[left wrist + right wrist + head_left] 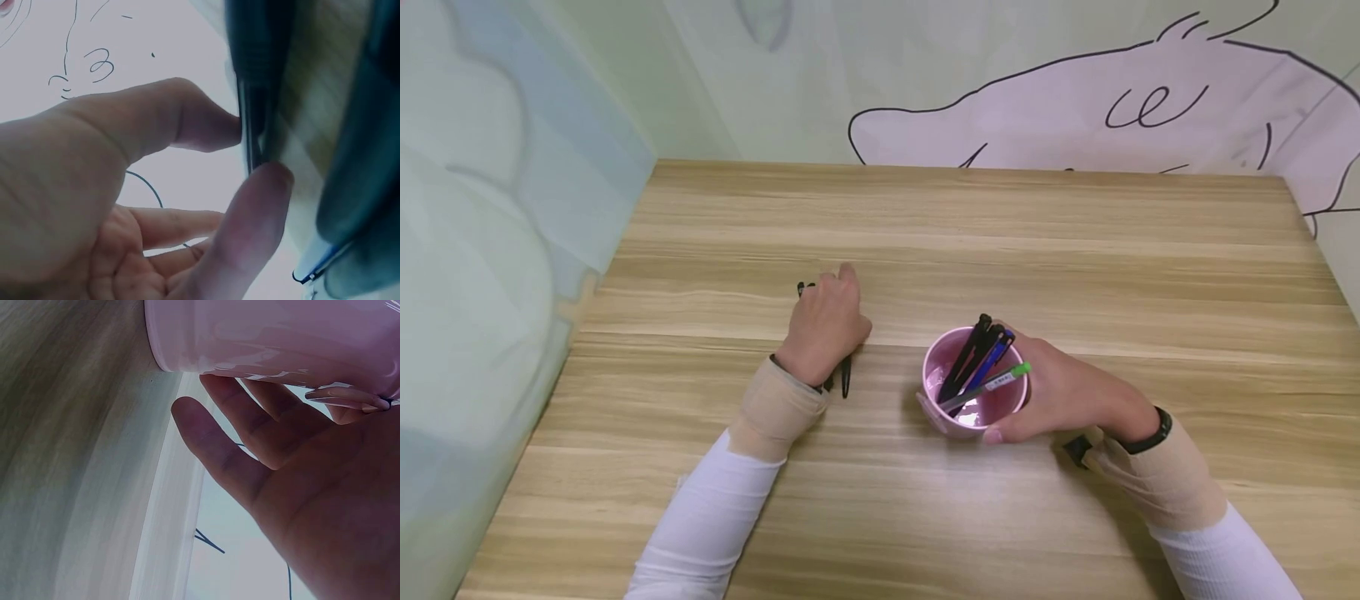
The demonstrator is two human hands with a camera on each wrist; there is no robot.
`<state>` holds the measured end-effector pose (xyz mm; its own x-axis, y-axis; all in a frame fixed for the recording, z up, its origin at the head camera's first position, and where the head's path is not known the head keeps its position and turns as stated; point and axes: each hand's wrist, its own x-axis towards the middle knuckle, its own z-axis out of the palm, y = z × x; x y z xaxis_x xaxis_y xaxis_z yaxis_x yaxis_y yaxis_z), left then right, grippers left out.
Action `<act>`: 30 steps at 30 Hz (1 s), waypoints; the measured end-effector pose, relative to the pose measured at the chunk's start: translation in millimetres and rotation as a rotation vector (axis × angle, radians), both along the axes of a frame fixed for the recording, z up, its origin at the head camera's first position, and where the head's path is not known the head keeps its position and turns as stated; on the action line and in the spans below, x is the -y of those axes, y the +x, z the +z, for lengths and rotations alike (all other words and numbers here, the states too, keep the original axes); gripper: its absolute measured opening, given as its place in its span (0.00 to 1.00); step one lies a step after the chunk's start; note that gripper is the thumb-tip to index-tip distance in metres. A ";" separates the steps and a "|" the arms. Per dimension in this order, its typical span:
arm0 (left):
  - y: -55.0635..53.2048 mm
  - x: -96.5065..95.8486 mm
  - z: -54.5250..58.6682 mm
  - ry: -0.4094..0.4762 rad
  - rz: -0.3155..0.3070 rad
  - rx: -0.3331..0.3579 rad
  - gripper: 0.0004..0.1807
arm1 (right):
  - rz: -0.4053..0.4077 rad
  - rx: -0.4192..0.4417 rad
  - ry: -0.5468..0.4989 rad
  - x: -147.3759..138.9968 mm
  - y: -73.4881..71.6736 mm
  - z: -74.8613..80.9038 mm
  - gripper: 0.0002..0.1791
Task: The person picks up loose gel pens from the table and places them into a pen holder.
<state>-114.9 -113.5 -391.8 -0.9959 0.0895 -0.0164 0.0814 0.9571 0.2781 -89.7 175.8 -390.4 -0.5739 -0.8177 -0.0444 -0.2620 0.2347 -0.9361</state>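
Note:
My left hand [826, 323] is low over the table, back of the hand up. In the left wrist view its thumb and a finger pinch a slim black pen [255, 69]. Close beside it, large and blurred, are more dark pens [365, 125]. Under the hand in the head view, one black pen end [846, 379] sticks out toward me and dark tips [805, 288] show past the far side. My right hand [1063, 387] grips a pink cup [934, 367] from its right side, thumb at the near rim. Several black pens [967, 358], a blue pen [992, 360] and a green-ended pen [1007, 377] lean inside.
The wood-grain table [880, 517] stretches out on all sides of the hands. A pale wall with a line drawing [1060, 108] rises at the back edge, and another painted wall [482, 275] runs along the left.

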 end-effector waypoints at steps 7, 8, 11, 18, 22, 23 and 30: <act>-0.3 1.2 -0.9 0.019 -0.016 0.015 0.10 | -0.006 -0.016 0.012 -0.9 -0.8 -2.1 0.48; -0.4 1.3 -0.9 0.023 -0.015 0.019 0.11 | -0.006 -0.017 0.012 -0.7 -0.9 -2.0 0.48; -1.1 1.4 -1.3 0.039 -0.010 0.028 0.15 | -0.006 -0.016 0.013 -0.4 -0.9 -1.3 0.48; -3.0 2.4 -2.5 0.088 -0.006 0.063 0.18 | -0.005 -0.014 0.017 -0.2 -0.2 0.3 0.49; -3.8 2.3 -2.2 0.110 -0.012 0.070 0.15 | -0.008 -0.013 0.016 -0.9 0.1 0.2 0.49; -3.9 2.2 -1.8 0.111 -0.014 0.069 0.13 | -0.009 -0.012 0.015 -0.8 0.3 0.3 0.49; -5.3 2.3 0.2 0.159 0.001 0.074 0.03 | -0.011 -0.010 0.014 -1.0 -0.4 -1.1 0.49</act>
